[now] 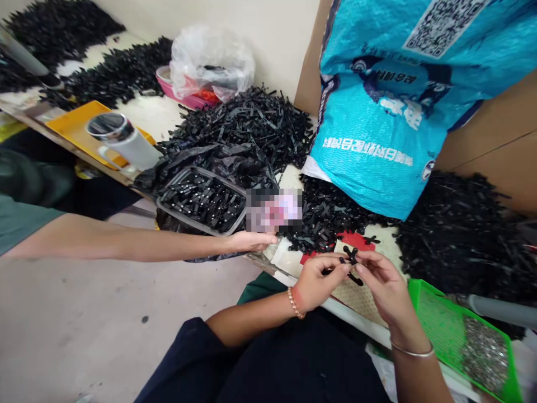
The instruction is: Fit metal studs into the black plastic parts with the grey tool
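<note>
My left hand (315,282), with a beaded bracelet at the wrist, pinches a small black plastic part (351,254) between thumb and fingers. On the same part, from the other side, are the thumb and fingertips of my right hand (384,282), which has a metal bangle below it. The part looks like crossed, round-ended strips; its exact kind I cannot tell. Both hands are close together over the table's front edge, above a beige textured mat (361,302). A red piece (356,240) lies just behind them, beside a heap of similar black parts (323,215).
Another person's arm (168,245) reaches in from the left, near a clear tub (240,219) of black parts. A blue woven bag (377,134) stands behind. At right sits a green basket (436,319) with small metal pieces. A white mug (138,146) stands left.
</note>
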`<action>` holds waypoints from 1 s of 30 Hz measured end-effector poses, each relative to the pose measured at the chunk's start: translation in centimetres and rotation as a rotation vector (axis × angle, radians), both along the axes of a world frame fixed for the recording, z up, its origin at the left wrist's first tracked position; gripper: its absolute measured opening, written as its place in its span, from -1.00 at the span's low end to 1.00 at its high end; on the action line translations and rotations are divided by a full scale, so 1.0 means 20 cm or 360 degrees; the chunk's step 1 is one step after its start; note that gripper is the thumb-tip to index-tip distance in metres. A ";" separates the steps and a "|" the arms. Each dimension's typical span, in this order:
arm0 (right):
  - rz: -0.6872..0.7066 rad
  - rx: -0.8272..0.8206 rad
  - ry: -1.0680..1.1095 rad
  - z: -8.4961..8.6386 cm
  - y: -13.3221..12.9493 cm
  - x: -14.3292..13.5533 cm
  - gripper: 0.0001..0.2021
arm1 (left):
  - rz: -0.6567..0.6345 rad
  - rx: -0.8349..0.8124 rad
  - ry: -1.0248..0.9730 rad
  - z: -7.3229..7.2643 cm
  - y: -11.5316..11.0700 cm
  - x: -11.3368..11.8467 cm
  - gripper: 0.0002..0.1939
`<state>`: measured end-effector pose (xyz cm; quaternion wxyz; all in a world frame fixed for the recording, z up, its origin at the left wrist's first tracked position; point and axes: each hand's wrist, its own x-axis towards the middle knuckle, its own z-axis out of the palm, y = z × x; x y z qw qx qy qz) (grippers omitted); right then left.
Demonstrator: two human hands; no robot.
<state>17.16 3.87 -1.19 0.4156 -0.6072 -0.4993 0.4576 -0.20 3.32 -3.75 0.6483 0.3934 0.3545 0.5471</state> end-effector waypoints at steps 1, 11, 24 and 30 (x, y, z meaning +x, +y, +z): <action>0.0020 -0.0030 0.0003 0.01 0.00 0.00 -0.69 | 0.0018 0.0054 0.0032 0.00 0.00 -0.01 -0.59; 0.0173 -0.0487 -0.0015 0.08 0.05 0.06 -0.54 | -0.0119 0.0547 0.0364 0.00 0.01 -0.08 -0.77; 0.0025 -0.0466 0.0372 0.07 0.06 0.00 -0.64 | -0.0648 -0.0324 -0.0064 0.03 0.01 -0.19 -0.64; 0.0036 -0.0370 0.0431 0.04 0.01 0.05 -0.68 | -0.0716 -0.0571 -0.0154 0.06 -0.01 -0.17 -0.69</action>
